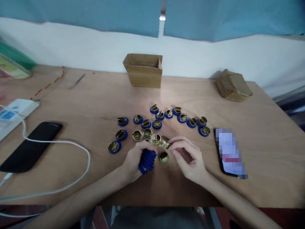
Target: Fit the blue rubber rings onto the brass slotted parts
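Observation:
My left hand [133, 159] is closed around a bunch of blue rings [148, 160], which stick out past the fingers; whether they are separate or joined I cannot tell. Between thumb and fingertips, my right hand [192, 159] pinches a round gold metal clip [165, 142]. Other bare gold clips lie close by, such as one below the hands [163, 157] and one behind the left hand [137, 135]. Several gold clips with blue rims [157, 124] are spread in a loose arc beyond both hands, their hinged flaps facing up.
An open cardboard box [145, 78] stands at the back by the wall, with a crumpled carton [233, 86] to its right. A lit phone [230, 152] lies at right. On the left are a black phone [30, 146], a white cable [88, 159] and a power strip [23, 108].

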The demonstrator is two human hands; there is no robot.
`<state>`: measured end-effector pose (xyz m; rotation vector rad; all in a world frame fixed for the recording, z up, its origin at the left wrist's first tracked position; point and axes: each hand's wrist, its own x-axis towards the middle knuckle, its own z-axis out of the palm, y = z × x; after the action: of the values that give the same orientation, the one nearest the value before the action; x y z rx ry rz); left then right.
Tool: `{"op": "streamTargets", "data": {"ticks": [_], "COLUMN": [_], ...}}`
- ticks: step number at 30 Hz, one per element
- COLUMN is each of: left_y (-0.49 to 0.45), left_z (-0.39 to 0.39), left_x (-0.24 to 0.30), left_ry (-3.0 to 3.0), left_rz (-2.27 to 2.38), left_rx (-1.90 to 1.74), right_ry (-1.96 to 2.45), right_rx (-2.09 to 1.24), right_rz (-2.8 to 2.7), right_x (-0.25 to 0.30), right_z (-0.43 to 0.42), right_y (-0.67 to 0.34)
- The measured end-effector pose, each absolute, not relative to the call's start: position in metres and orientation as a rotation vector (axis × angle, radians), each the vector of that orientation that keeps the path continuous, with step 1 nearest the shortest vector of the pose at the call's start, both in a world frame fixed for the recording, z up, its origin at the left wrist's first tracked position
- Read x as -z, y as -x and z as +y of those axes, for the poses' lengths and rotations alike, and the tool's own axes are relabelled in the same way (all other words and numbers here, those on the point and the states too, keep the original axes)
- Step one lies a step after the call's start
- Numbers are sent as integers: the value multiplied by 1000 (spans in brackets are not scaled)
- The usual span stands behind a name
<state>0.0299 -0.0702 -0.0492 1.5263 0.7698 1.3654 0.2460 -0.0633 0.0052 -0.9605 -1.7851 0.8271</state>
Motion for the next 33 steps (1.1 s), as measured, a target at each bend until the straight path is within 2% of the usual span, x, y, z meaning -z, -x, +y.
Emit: {"op": "streamTargets", "data": {"ticks": [9,18,27,33], "left_y": [-28,-33,-30,-28], "left_z": [-68,-69,-67,-65], "left_x": [38,43,34,31], "left_ry": [-1693,-1905,-1991,-1942], "left_rz": [907,878,859,821], "left_rx": [-1095,-973,-969,-1068], "right_ry": [800,935,1321,1383], "right_rx": [-739,-797,-259,-158], "right_rz": [-1894,-1882,-2101,-2175], "right_x": [-8,4,15,26], "right_z": [-72,-64,-35,-31], "right_y": [-241,-237,-263,-269]}}
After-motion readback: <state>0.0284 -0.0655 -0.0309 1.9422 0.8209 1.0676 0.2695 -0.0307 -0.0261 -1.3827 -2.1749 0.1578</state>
